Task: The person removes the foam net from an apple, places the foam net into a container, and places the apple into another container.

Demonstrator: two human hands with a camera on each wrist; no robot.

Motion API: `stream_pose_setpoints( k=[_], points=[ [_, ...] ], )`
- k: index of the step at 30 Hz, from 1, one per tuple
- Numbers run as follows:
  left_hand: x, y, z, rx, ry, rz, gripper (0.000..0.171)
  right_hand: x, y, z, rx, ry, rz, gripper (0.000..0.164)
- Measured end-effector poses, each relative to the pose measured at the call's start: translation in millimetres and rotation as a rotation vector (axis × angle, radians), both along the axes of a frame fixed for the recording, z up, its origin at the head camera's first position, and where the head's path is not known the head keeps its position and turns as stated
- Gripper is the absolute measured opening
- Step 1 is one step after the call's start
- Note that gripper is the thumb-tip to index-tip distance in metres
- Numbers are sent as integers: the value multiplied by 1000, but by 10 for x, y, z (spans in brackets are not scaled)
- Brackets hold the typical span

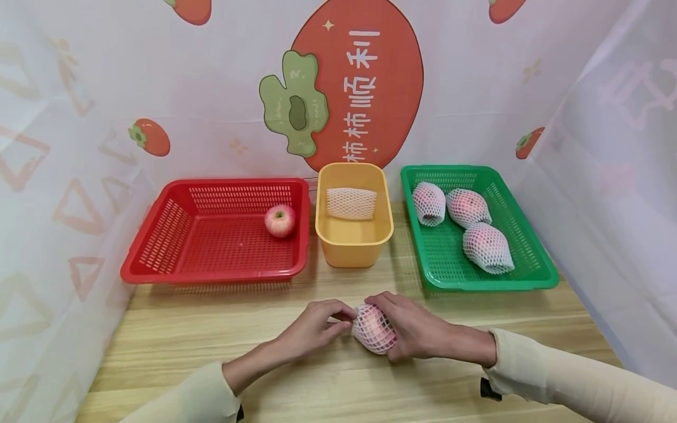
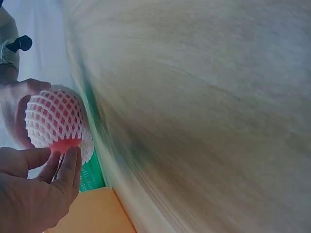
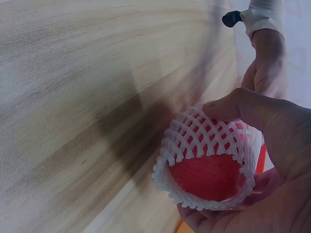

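Note:
In the head view, an apple in a white foam net [image 1: 374, 330] is held low over the table's front middle. My right hand [image 1: 415, 329] grips it from the right, thumb and fingers curled round the net. In the right wrist view, bare red apple skin [image 3: 206, 177] shows through the net's open end. My left hand [image 1: 317, 327] is at the left end, fingers bent, thumb and fingertips pinching at the net's edge. The left wrist view shows those fingertips [image 2: 75, 155] against the rim where red skin shows.
A red basket [image 1: 211, 276] at the left holds one bare apple [image 1: 280, 221]. In the yellow bin [image 1: 350, 252] at the back middle lies an empty foam net [image 1: 351, 203]. The green basket [image 1: 489, 286] at the right holds several netted apples [image 1: 488, 247]. A printed cloth [image 1: 222, 100] hangs behind.

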State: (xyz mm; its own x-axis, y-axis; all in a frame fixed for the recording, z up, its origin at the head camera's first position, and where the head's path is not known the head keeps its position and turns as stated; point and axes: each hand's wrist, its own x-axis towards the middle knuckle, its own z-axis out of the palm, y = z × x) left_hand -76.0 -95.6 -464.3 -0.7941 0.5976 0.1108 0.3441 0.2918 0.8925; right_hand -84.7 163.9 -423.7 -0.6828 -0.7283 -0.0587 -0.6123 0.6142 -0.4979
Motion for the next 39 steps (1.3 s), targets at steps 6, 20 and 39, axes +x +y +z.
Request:
stream_pose_setpoints(
  k=[6,20,39],
  points=[
    [-3,73,-19,-41,-1,23,20,10,-9,-34,-3,25,13,97],
    [-6,138,-64,41,-141,28,49,1,-40,-42,-18,30,-1,96],
    [36,242,-41,-64,-30,24,72,19,-57,-51,-77,25,-33,101]
  ],
)
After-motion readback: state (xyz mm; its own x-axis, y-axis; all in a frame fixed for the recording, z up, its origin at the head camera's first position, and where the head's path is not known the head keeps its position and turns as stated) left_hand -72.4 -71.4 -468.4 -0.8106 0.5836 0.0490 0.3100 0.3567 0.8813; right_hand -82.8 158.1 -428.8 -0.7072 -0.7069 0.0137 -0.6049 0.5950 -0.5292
